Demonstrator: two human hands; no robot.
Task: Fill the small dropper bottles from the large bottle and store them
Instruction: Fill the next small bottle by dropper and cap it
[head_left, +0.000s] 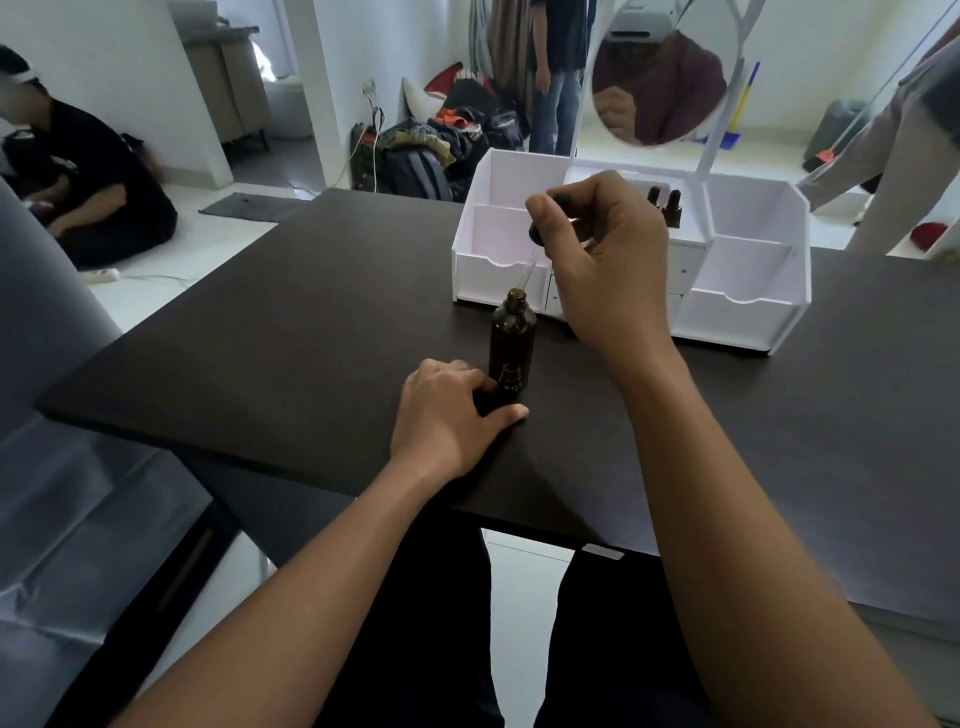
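At centre frame the left hand gripped a small dark dropper bottle on the black matte table, just in front of the tall dark brown glass bottle. The right hand pinched a black-bulbed glass dropper, its tip at the tall bottle's mouth. Just beyond stood a white compartment organiser. To the left, the table surface lay open up to its edge.
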